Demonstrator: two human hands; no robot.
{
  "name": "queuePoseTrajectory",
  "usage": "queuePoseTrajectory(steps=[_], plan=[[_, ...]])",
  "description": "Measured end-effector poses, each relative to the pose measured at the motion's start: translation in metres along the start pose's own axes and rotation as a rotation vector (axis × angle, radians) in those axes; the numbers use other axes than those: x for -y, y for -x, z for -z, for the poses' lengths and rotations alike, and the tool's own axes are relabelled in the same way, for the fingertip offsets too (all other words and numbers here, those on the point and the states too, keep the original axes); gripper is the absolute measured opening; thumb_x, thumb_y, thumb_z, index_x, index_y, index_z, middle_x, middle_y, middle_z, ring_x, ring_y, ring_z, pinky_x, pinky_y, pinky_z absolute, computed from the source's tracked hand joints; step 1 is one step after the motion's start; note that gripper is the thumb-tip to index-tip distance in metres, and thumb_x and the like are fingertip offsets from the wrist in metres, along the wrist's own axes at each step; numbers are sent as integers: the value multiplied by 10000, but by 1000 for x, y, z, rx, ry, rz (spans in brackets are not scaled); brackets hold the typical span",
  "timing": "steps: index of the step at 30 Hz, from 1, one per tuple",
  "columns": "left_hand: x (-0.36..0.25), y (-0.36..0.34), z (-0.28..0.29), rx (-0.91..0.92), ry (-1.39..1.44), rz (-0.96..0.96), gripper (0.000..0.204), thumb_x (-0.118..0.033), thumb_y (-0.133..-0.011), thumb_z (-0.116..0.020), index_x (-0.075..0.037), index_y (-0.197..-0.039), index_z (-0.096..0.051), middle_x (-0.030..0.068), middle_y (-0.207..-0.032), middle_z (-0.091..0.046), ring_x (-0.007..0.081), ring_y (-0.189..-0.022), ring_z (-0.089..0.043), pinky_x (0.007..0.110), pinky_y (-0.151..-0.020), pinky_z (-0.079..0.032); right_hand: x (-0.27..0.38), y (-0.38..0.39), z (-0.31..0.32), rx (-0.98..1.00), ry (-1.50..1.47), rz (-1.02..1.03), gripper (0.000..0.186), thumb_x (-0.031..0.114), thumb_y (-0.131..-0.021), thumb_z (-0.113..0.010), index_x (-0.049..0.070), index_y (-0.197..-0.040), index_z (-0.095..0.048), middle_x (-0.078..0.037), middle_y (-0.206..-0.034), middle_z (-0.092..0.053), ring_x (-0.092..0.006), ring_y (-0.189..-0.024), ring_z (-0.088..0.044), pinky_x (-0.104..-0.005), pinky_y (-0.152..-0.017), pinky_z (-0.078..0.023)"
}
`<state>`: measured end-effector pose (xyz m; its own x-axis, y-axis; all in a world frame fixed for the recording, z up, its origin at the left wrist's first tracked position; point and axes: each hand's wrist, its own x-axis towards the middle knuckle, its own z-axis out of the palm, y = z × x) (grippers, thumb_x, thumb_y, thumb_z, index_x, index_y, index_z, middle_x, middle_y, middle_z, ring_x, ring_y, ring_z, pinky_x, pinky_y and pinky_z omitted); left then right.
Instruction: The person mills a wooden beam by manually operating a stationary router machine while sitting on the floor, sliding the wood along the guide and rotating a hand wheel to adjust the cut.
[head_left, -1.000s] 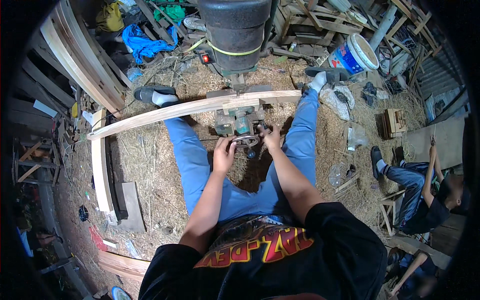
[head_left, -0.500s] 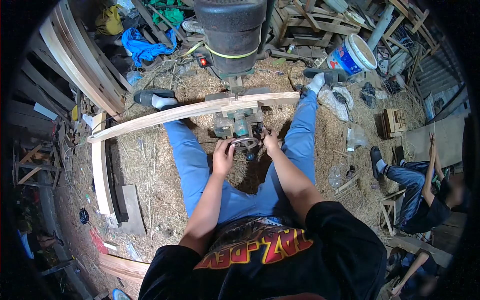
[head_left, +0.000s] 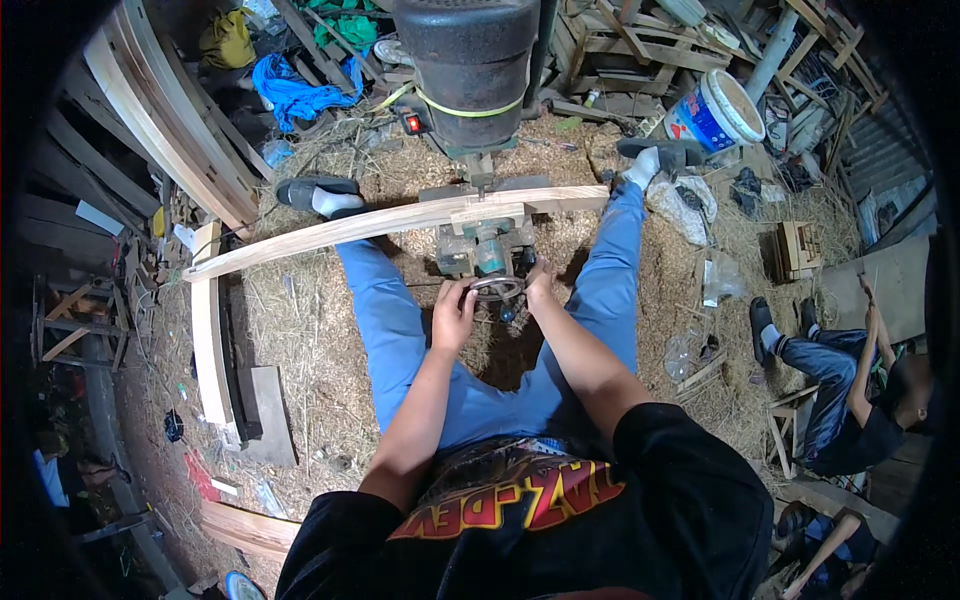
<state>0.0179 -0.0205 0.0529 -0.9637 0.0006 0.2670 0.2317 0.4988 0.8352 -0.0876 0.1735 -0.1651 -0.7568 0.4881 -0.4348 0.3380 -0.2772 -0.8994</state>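
A long, slightly curved wooden beam (head_left: 340, 230) lies across the vise table (head_left: 455, 250) of a drilling machine (head_left: 470, 75), under its spindle (head_left: 482, 175). A short wood block (head_left: 487, 214) sits against the beam's near side, by the vise jaw. Below, between my knees, is a metal handwheel (head_left: 498, 288). My left hand (head_left: 455, 318) has its fingers closed on the wheel's left rim. At the right rim, my right hand (head_left: 540, 285) is closed around the wheel, its fingertips partly hidden. A dark ball knob (head_left: 507, 314) shows just under the wheel.
Wood shavings cover the floor around my legs. Curved beams (head_left: 165, 130) lean at the far left; another plank (head_left: 208, 340) props under the beam's left end. A white-and-blue bucket (head_left: 715, 110) stands far right. Another person (head_left: 860, 390) sits at the right; a red-lit switch (head_left: 412, 123) hangs by the machine.
My right hand has shifted from beside the dark lever onto the handwheel's right rim. My left hand stays at the wheel's left side. The whole view has moved slightly.
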Motion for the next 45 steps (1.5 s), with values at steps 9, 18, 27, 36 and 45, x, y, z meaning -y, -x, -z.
queuePoseTrajectory(steps=[9, 18, 27, 36, 45], plan=[[8, 7, -2, 5, -32, 90, 204, -76, -1005, -638, -36, -1197, -690, 173, -1026, -645, 350, -948, -652, 394, -833, -522, 77, 2, 22, 306, -350, -842, 400, 322, -1064, -308, 90, -978, -623, -67, -682, -592, -235, -549, -529, -346, -474, -447], [-4, -2, -6, 4, -84, -33, 242, -43, -983, -629, -8, -1217, -675, 184, -1136, -625, 364, -1061, -635, 412, -931, -516, 15, 1, 16, -31, 222, 114, 566, 505, -1076, -469, -22, -1189, -640, -156, -919, -703, -286, -755, -652, -392, -685, -532], [-17, -4, -12, 50, -100, -38, 342, -57, -983, -623, -8, -1321, -608, 204, -1298, -569, 394, -1225, -574, 433, -1054, -472, -2, -6, 19, 92, 206, 157, 456, 374, -1049, -636, -71, -1145, -673, -190, -993, -743, -302, -876, -694, -428, -841, -531], [-9, 1, -11, 40, -123, -16, 328, -99, -998, -621, -23, -1316, -604, 211, -1349, -537, 416, -1278, -541, 460, -1094, -447, 36, 7, 15, 426, -595, -605, 508, 512, -1105, -326, 88, -1026, -593, -64, -712, -553, -200, -550, -463, -345, -599, -461], [-9, 5, -9, 19, -107, 0, 305, -95, -997, -618, -16, -1292, -607, 218, -1345, -542, 417, -1282, -538, 460, -1105, -441, 39, 27, 8, 211, -57, -102, 600, 591, -1057, -451, 20, -1099, -632, -117, -784, -643, -236, -668, -628, -356, -656, -523]])
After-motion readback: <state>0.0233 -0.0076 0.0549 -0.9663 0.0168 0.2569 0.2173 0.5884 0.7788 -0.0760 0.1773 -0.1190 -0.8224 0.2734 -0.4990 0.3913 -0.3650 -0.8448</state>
